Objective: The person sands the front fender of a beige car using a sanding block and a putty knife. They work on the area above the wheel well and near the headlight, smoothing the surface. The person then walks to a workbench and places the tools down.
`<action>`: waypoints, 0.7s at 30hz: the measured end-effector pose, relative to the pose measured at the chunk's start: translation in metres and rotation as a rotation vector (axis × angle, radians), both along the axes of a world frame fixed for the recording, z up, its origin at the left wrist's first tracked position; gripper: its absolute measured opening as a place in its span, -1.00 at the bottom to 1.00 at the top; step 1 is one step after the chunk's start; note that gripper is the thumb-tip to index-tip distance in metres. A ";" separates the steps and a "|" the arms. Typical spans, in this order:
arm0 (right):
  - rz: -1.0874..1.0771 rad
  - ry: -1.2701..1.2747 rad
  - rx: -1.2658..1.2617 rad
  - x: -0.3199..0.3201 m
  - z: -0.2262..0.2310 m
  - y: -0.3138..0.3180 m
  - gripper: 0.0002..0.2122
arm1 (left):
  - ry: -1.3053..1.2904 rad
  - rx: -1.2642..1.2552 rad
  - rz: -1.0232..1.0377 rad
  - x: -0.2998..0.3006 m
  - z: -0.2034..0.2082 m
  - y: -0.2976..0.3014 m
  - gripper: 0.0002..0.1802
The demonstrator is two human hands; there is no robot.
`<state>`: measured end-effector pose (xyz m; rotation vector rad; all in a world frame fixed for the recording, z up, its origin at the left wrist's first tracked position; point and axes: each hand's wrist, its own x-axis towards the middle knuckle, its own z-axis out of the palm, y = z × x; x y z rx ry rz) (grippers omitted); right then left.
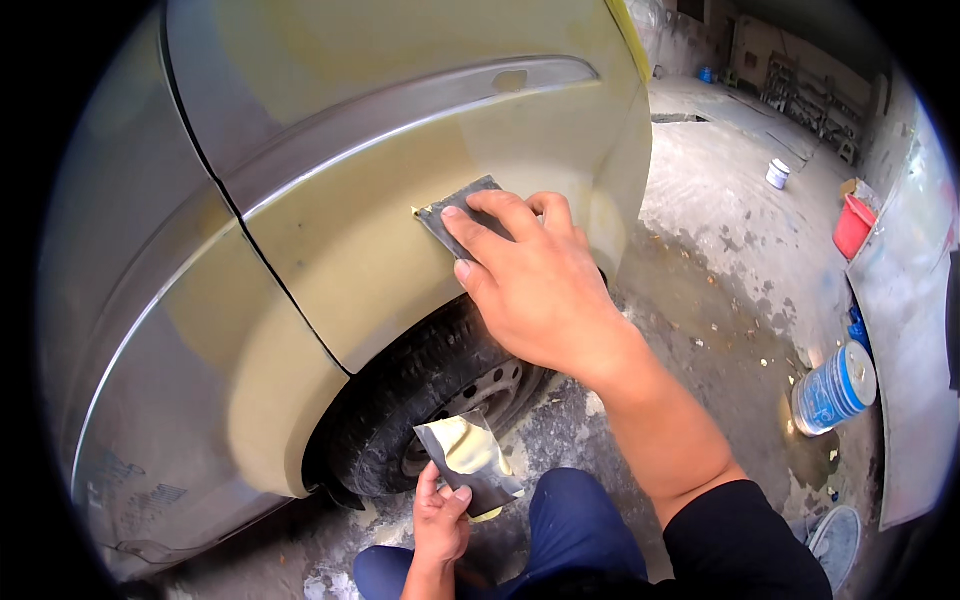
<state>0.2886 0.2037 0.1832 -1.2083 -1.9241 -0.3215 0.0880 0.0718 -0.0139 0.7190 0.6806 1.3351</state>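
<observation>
My right hand (545, 280) grips a thin dark putty spreader (436, 222), with fingers laid over its face. The spreader rests against the car body panel (380, 235) above the wheel arch; a little pale filler shows at its left corner. Lower down, my left hand (442, 520) pinches the edge of a flat dark mixing plate (490, 490) between thumb and fingers. A smooth lump of pale yellow body filler (468, 446) lies on that plate. Broad dull yellow patches cover the grey panel around the arch. Part of the wheel (375, 425) is hidden behind my right hand and the plate.
My knees (585, 525) are bent close below the plate. On the concrete floor to the right stand a blue-and-white bucket (835, 388), a small white tub (778, 174) and a red bucket (854, 226). A pale panel (905, 320) leans at the far right; shelving (815, 100) is behind.
</observation>
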 end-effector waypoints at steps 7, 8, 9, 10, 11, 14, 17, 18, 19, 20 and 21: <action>0.014 0.031 -0.017 0.005 -0.019 -0.013 -0.62 | -0.081 0.067 0.086 0.001 0.025 -0.005 -0.29; 0.010 0.022 -0.018 0.005 -0.023 -0.015 -0.63 | -0.094 0.085 0.107 0.000 0.029 -0.005 -0.28; 0.007 0.012 -0.018 0.004 -0.028 -0.016 -0.63 | -0.088 0.100 0.120 -0.002 0.033 -0.005 -0.28; 0.004 0.002 -0.019 0.004 -0.033 -0.016 -0.64 | -0.096 0.113 0.135 -0.002 0.037 -0.005 -0.28; 0.004 0.006 -0.010 0.004 -0.038 -0.017 -0.63 | -0.105 0.126 0.151 -0.001 0.042 -0.006 -0.28; -0.007 0.005 0.022 0.002 -0.053 -0.018 -0.62 | -0.083 0.164 0.173 0.003 0.056 -0.005 -0.28; -0.030 -0.007 0.047 0.002 -0.068 -0.020 -0.62 | -0.074 0.168 0.161 0.007 0.065 -0.003 -0.31; -0.028 -0.005 0.044 0.003 -0.072 -0.021 -0.62 | -0.081 0.161 0.160 0.009 0.067 -0.003 -0.32; -0.027 -0.002 0.041 0.005 -0.074 -0.024 -0.62 | -0.091 0.154 0.158 0.011 0.068 -0.004 -0.32; 0.035 0.047 0.031 0.007 -0.074 -0.031 -0.62 | -0.097 0.147 0.157 0.012 0.069 -0.004 -0.32; 0.102 0.098 0.025 0.009 -0.073 -0.040 -0.62 | -0.101 0.145 0.162 0.011 0.070 -0.005 -0.32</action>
